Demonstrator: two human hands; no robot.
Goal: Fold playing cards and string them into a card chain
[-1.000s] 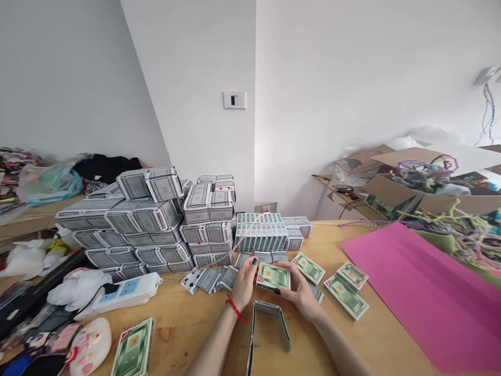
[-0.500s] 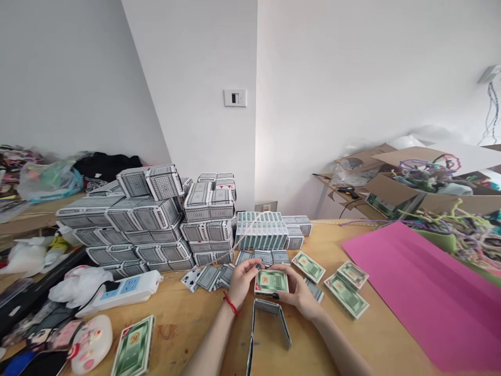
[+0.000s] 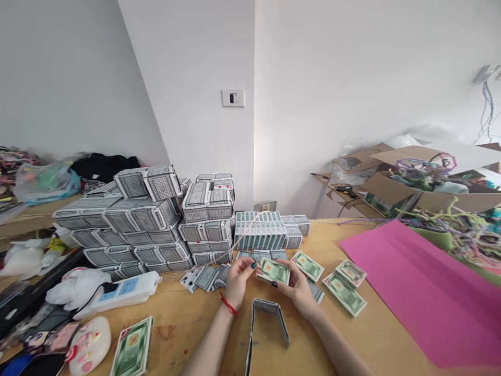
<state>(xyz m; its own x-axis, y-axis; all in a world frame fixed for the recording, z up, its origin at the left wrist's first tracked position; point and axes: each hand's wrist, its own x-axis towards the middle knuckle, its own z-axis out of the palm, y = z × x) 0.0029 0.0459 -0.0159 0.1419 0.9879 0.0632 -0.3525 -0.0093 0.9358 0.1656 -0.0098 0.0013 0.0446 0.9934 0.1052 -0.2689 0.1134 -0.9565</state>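
My hands hold a small deck of green-backed cards (image 3: 274, 271) tilted above the wooden table (image 3: 188, 334). My right hand (image 3: 298, 290) grips its right end, and the fingertips of my left hand (image 3: 240, 282) pinch its left end. A red string circles my left wrist (image 3: 227, 304). Below the hands stands a folded, open card box (image 3: 268, 324). Loose grey-backed cards (image 3: 207, 278) lie fanned to the left, and two green-backed decks (image 3: 344, 290) lie to the right.
Behind the hands rise stacked grey card boxes (image 3: 148, 224) and a wrapped row of decks (image 3: 258, 235). A pink sheet (image 3: 415, 292) covers the table's right side. A white power strip (image 3: 125, 292) lies left, and a cardboard box with tangled pipe cleaners (image 3: 407, 190) stands at right.
The green-backed deck has lifted slightly and tilted, moving farther from me. My left hand has shifted from its near side toward its left end.
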